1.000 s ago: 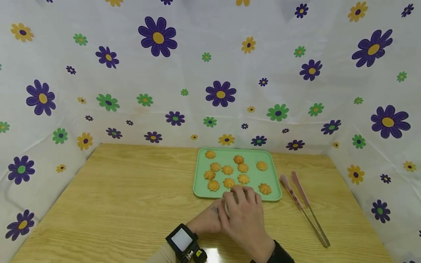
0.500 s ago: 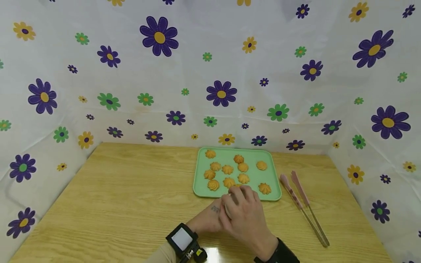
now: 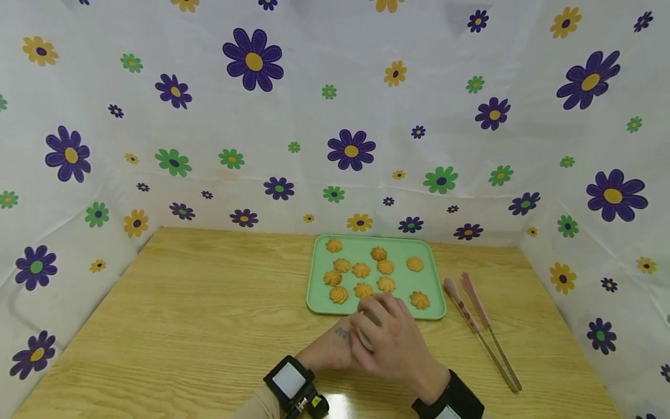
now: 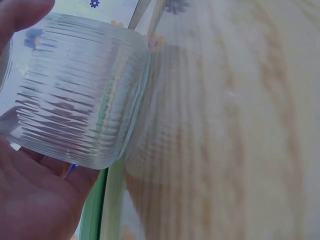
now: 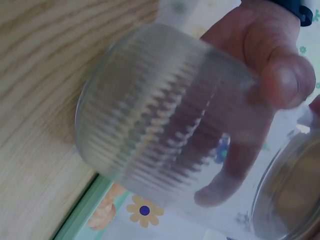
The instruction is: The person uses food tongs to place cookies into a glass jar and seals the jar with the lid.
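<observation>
A clear glass jar with ribbed walls (image 4: 80, 90) lies sideways in the grip of my left hand (image 3: 332, 347), close to the table. In the right wrist view the left hand's thumb and a finger curl round the jar (image 5: 155, 110). My right hand (image 3: 392, 343) curls over the jar's mouth end, its fingers round a disc-like lid (image 5: 292, 190) with a clear rim. In the head view a pale edge of the lid (image 3: 364, 338) shows between the right thumb and index finger; the hands hide most of the jar.
Just beyond the hands, a light green tray (image 3: 434, 291) bears several swirled butter cookies (image 3: 339, 295). Pink-tipped tongs (image 3: 484, 331) lie right of it on the wooden table (image 3: 183, 326). A flower-print curtain (image 3: 293, 105) surrounds the table's back and sides.
My right hand has turned slightly on the lid, its wrist swinging a little rightward. More of the lid's pale edge shows. The left hand holds its place.
</observation>
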The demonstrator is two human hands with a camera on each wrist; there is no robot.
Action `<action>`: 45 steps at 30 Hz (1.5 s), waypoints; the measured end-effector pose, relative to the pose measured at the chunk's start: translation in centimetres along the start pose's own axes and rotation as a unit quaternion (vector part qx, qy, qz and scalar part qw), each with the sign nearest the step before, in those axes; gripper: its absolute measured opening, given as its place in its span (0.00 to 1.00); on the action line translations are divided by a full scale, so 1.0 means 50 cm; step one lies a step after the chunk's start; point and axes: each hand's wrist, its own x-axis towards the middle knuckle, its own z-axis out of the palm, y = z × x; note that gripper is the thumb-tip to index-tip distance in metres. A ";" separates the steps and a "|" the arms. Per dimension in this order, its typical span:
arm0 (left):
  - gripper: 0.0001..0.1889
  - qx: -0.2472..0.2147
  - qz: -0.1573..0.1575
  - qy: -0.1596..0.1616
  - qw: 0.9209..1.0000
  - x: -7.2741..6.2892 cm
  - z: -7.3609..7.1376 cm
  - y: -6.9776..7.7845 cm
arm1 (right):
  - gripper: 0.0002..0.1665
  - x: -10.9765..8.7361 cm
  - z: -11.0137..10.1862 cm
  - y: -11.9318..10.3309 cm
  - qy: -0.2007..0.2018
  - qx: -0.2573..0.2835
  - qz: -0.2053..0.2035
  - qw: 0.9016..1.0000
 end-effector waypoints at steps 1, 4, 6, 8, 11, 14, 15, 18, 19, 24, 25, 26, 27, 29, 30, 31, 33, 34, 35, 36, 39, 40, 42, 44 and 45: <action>0.35 -0.005 0.001 0.001 1.000 0.000 0.000 0.000 | 0.04 0.001 -0.001 0.002 -0.002 0.008 -0.004 1.000; 0.35 -0.010 0.007 -0.002 1.000 0.000 0.001 -0.001 | 0.03 0.003 -0.002 0.008 -0.004 0.029 -0.017 0.999; 0.36 -0.007 0.009 -0.004 1.000 -0.001 0.001 0.000 | 0.03 0.004 -0.003 0.012 -0.001 0.040 -0.026 0.999; 0.37 -0.006 0.005 -0.004 1.000 0.000 0.001 0.000 | 0.03 0.006 -0.004 0.016 0.002 0.051 -0.038 0.998; 0.39 0.006 -0.017 0.000 1.000 0.000 0.000 0.000 | 0.03 0.007 -0.006 0.022 0.002 0.072 -0.051 0.996; 0.41 0.004 -0.041 -0.004 0.999 0.001 0.001 -0.002 | 0.04 0.007 -0.009 0.026 0.002 0.090 -0.061 0.994; 0.41 0.004 -0.048 -0.007 0.999 0.001 0.001 -0.003 | 0.04 0.006 -0.009 0.027 0.003 0.094 -0.064 0.993; 0.41 -0.006 -0.051 -0.017 0.999 0.003 0.001 -0.002 | 0.05 0.005 -0.012 0.030 0.007 0.107 -0.072 0.992; 0.40 -0.008 -0.051 -0.018 0.999 0.003 0.001 -0.001 | 0.05 0.005 -0.012 0.031 0.007 0.113 -0.073 0.991; 0.38 -0.051 -0.056 -0.025 0.997 0.003 0.000 0.005 | 0.07 0.006 -0.016 0.032 -0.007 0.141 -0.071 0.987; 0.38 -0.058 -0.056 -0.025 0.996 0.004 0.001 0.005 | 0.07 0.006 -0.017 0.032 -0.008 0.145 -0.071 0.987; 0.37 -0.070 -0.056 -0.026 0.996 0.004 0.001 0.005 | 0.07 0.007 -0.017 0.032 -0.010 0.147 -0.069 0.987; 0.37 -0.078 -0.057 -0.025 0.995 0.004 0.002 0.005 | 0.08 0.006 -0.018 0.032 -0.009 0.151 -0.069 0.986; 0.38 -0.084 -0.056 -0.021 0.995 0.005 0.004 0.003 | 0.08 0.005 -0.017 0.032 -0.007 0.159 -0.063 0.985; 0.39 -0.085 -0.057 -0.019 0.995 0.004 0.005 0.002 | 0.09 0.005 -0.017 0.031 -0.005 0.165 -0.060 0.984; 0.39 -0.087 -0.059 -0.019 0.994 0.004 0.005 0.002 | 0.09 0.004 -0.016 0.031 -0.004 0.171 -0.056 0.984; 0.40 -0.082 -0.061 -0.018 0.995 0.005 0.006 0.002 | 0.10 0.002 -0.016 0.031 0.001 0.184 -0.045 0.982; 0.40 -0.077 -0.059 -0.018 0.995 0.006 0.007 0.002 | 0.10 0.001 -0.016 0.030 0.003 0.189 -0.039 0.981; 0.40 -0.073 -0.055 -0.018 0.996 0.006 0.007 0.002 | 0.10 0.001 -0.015 0.030 0.006 0.193 -0.034 0.981; 0.41 -0.068 -0.050 -0.018 0.996 0.007 0.007 0.002 | 0.11 0.000 -0.015 0.029 0.010 0.196 -0.030 0.980; 0.43 -0.073 -0.038 -0.018 0.996 0.009 0.006 0.001 | 0.12 -0.001 -0.014 0.028 0.029 0.206 -0.019 0.978; 0.44 -0.080 -0.038 -0.019 0.996 0.009 0.005 0.001 | 0.13 -0.001 -0.014 0.028 0.036 0.208 -0.019 0.977; 0.46 -0.092 -0.043 -0.023 0.995 0.010 0.004 0.001 | 0.13 -0.003 -0.012 0.028 0.053 0.212 -0.016 0.976; 0.47 -0.095 -0.052 -0.029 0.994 0.010 0.003 0.002 | 0.13 -0.005 -0.010 0.028 0.068 0.215 -0.014 0.974; 0.49 -0.096 -0.059 -0.032 0.993 0.010 0.003 0.003 | 0.13 -0.006 -0.009 0.028 0.074 0.218 -0.011 0.973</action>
